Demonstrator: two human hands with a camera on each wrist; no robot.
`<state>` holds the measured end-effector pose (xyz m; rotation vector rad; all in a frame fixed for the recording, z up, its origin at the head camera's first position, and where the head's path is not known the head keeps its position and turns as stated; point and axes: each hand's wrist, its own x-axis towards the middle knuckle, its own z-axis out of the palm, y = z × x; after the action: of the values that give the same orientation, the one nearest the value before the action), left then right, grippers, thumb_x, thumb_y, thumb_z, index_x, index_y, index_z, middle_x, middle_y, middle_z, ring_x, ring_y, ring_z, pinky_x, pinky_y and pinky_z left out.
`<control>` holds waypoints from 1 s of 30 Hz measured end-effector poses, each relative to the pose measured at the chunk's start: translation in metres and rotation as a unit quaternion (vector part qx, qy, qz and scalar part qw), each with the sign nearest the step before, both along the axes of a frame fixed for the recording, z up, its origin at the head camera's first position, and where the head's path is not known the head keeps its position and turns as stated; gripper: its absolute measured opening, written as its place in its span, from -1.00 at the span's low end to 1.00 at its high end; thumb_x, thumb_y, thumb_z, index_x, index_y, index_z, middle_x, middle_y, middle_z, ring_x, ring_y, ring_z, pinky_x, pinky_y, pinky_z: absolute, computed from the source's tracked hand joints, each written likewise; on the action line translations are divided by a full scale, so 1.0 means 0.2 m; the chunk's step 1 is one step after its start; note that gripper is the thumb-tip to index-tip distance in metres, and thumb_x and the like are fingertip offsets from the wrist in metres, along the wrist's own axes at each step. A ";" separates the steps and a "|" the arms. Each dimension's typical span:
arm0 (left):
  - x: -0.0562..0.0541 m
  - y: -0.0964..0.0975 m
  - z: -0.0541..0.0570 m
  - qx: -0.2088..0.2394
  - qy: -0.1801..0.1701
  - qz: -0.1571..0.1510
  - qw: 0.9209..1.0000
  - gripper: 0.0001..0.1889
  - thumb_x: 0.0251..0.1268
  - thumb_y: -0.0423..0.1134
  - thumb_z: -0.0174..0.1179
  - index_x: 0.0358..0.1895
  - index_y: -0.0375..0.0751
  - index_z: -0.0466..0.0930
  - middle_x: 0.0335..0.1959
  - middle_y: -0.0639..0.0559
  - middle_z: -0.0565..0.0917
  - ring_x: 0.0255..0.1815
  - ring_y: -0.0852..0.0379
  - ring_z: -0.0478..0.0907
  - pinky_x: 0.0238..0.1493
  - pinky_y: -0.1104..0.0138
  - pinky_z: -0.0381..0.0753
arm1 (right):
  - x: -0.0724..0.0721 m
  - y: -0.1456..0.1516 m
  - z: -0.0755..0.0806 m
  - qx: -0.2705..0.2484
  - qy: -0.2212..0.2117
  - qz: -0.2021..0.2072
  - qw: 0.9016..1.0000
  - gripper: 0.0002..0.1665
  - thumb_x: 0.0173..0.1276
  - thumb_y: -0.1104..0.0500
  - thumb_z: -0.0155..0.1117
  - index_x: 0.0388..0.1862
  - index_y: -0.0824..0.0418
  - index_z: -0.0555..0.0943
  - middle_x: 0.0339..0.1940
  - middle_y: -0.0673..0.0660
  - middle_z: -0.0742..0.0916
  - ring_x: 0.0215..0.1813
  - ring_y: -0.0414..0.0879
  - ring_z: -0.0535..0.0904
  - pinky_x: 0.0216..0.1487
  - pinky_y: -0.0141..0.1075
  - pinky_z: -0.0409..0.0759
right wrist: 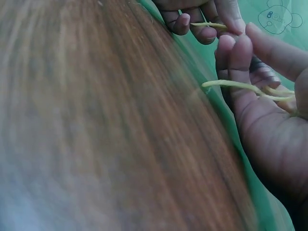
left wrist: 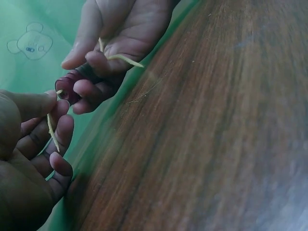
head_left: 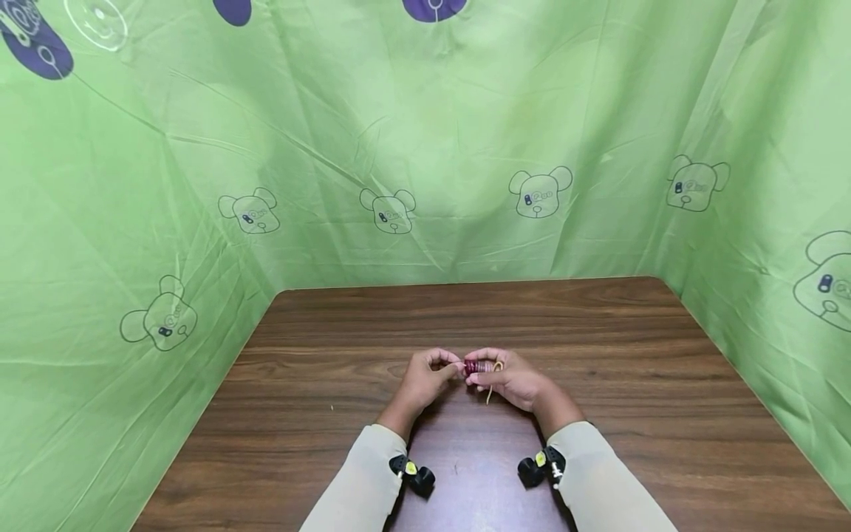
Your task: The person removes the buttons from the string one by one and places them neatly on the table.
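Observation:
Over the middle of the table, my right hand (head_left: 510,380) holds a small ribbed cylinder (head_left: 473,367), dark red at one end and paler at the other, like stacked rings or beads. A yellow cord (left wrist: 124,59) hangs loose from its pale end, across the right palm. At the red end (left wrist: 64,91), a short bit of cord pokes out of the middle. Close against that end, my left hand (head_left: 428,375) pinches a thin yellow cord piece (left wrist: 53,132) between thumb and index finger, its tail dangling over the other fingers. Whether both pieces are one cord is hidden.
Both forearms reach over a brown wood-grain table (head_left: 319,443). Green cloth (head_left: 459,133) with printed bear faces hangs behind the table and along its sides. A black wrist camera (head_left: 421,480) sits on the left cuff, another camera (head_left: 532,471) on the right.

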<state>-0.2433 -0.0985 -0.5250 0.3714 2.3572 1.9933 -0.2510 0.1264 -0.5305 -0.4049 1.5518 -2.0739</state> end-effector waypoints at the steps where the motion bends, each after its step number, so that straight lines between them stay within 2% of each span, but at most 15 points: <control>1: 0.00 0.00 0.00 -0.001 0.001 -0.001 1.000 -0.87 0.38 -0.44 0.37 -0.18 -0.51 0.77 -0.26 -0.45 0.81 -0.33 0.04 0.75 -0.26 0.38 0.68 | 0.00 0.00 0.00 0.004 -0.003 -0.004 1.000 -0.45 0.47 0.53 0.28 0.41 0.53 0.48 0.00 0.09 0.86 -0.07 -0.17 0.82 -0.10 -0.37 0.74; 6: 0.01 -0.01 0.00 -0.020 -0.009 0.005 1.000 -0.86 0.41 -0.36 0.40 -0.18 -0.42 0.80 -0.26 -0.44 0.82 -0.32 0.01 0.72 -0.28 0.39 0.64 | 0.00 -0.01 0.01 0.026 -0.009 -0.025 0.999 -0.53 0.54 0.46 0.27 0.38 0.53 0.51 -0.15 -0.01 0.86 -0.19 -0.23 0.74 -0.29 -0.45 0.61; 12: 0.03 -0.01 0.01 -0.030 -0.020 0.018 0.999 -0.80 0.46 -0.27 0.41 -0.17 -0.41 0.80 -0.29 -0.42 0.81 -0.34 0.07 0.71 -0.32 0.39 0.60 | 0.01 -0.01 0.03 0.039 -0.019 -0.041 0.998 -0.54 0.58 0.36 0.31 0.37 0.50 0.51 -0.23 -0.01 0.81 -0.28 -0.21 0.63 -0.48 -0.49 0.42; 17: 0.04 -0.01 0.00 -0.026 -0.027 0.023 0.999 -0.77 0.51 -0.22 0.40 -0.17 -0.39 0.80 -0.29 -0.44 0.80 -0.33 0.06 0.74 -0.31 0.42 0.59 | 0.02 -0.02 0.03 0.060 -0.017 -0.053 0.997 -0.56 0.59 0.29 0.36 0.33 0.46 0.54 -0.28 -0.02 0.76 -0.31 -0.21 0.56 -0.52 -0.48 0.35; 23: 0.05 -0.01 0.00 -0.021 -0.025 0.026 0.999 -0.77 0.50 -0.22 0.40 -0.15 -0.39 0.78 -0.32 -0.43 0.79 -0.36 0.11 0.68 -0.36 0.44 0.55 | 0.02 -0.02 0.04 0.072 0.001 -0.059 0.996 -0.56 0.59 0.26 0.37 0.32 0.45 0.56 -0.31 -0.06 0.71 -0.34 -0.22 0.53 -0.52 -0.48 0.32; 30: 0.07 -0.01 0.02 -0.006 -0.013 0.012 1.000 -0.79 0.53 -0.29 0.35 -0.07 -0.44 0.76 -0.24 -0.45 0.79 -0.30 0.03 0.76 -0.25 0.40 0.64 | 0.04 -0.01 0.05 0.076 0.003 -0.067 0.995 -0.62 0.56 0.25 0.40 0.26 0.38 0.63 -0.41 -0.10 0.68 -0.38 -0.25 0.52 -0.50 -0.46 0.35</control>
<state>-0.2298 -0.1011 -0.5220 0.3162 2.3688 1.9815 -0.2432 0.1236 -0.5196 -0.2575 1.7700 -2.0371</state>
